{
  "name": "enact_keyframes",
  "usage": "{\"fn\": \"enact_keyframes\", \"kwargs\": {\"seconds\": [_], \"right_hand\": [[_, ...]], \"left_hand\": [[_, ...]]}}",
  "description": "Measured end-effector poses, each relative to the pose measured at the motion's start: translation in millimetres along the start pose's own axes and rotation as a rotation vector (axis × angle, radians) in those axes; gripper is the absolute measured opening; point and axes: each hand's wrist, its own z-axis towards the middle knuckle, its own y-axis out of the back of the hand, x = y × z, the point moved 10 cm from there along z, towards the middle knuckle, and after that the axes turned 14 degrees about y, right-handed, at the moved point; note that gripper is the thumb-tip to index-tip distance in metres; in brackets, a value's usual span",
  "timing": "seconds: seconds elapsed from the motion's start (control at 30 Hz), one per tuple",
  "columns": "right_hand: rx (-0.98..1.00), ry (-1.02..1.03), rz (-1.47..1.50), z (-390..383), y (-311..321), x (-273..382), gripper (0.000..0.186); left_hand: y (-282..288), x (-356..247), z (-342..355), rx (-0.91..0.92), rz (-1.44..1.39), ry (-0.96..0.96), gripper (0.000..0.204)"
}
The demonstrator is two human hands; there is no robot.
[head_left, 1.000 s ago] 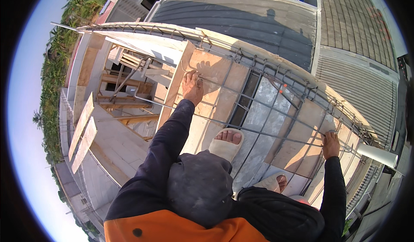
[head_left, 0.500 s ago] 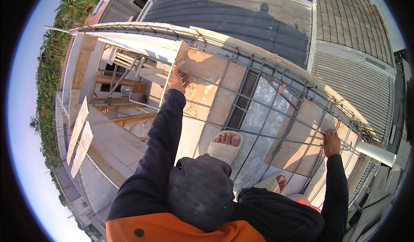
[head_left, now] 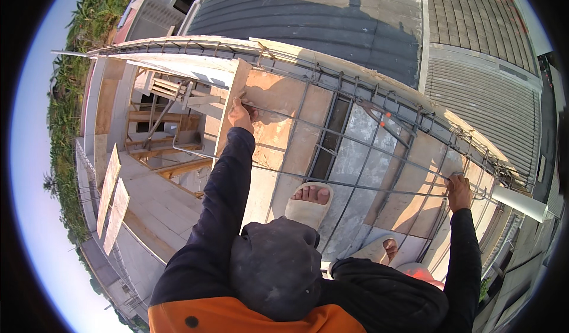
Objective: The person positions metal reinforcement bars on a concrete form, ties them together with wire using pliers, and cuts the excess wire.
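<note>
The left hand (head_left: 242, 117) pinches the upper rebar (head_left: 347, 137) near its end by the wooden formwork board (head_left: 237, 78), the right hand (head_left: 459, 192) curls at the bars, its grip unclear, so guiding that end gently while steadying the mesh seems best.

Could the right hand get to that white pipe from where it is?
Probably yes: the white pipe lies just beyond the right hand, on its right, and only thin steel bars seem to run between them.

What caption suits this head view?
Left hand at upright tan wooden board, right hand at thin grey steel rebar grid.
</note>
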Motion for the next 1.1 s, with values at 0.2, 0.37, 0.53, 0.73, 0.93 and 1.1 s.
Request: {"fn": "enact_keyframes", "kwargs": {"seconds": [0.2, 0.37, 0.53, 0.73, 0.93, 1.1], "right_hand": [[-0.037, -0.012, 0.061, 3, 3, 6, 0.014], [-0.052, -0.034, 0.053, 1, -1, -3, 0.013], [-0.038, -0.066, 0.07, 4, -6, -1, 0.012], [-0.007, -0.109, 0.102, 7, -2, 8, 0.014], [-0.05, -0.157, 0.068, -9, 5, -4, 0.016], [-0.101, -0.112, 0.096, 21, -11, -2, 0.013]], "left_hand": [[7, -7, 6, 0.096, 0.007, -0.049, 0.038], [4, -5, 15, 0.235, 0.058, -0.007, 0.037], [16, 1, 22, 0.134, 0.109, 0.026, 0.035], [17, -12, 35, 0.21, 0.101, -0.056, 0.029], [-23, -1, 41, 0.33, 0.107, -0.016, 0.029], [23, -42, 111, 0.411, 0.072, -0.03, 0.034]]}}
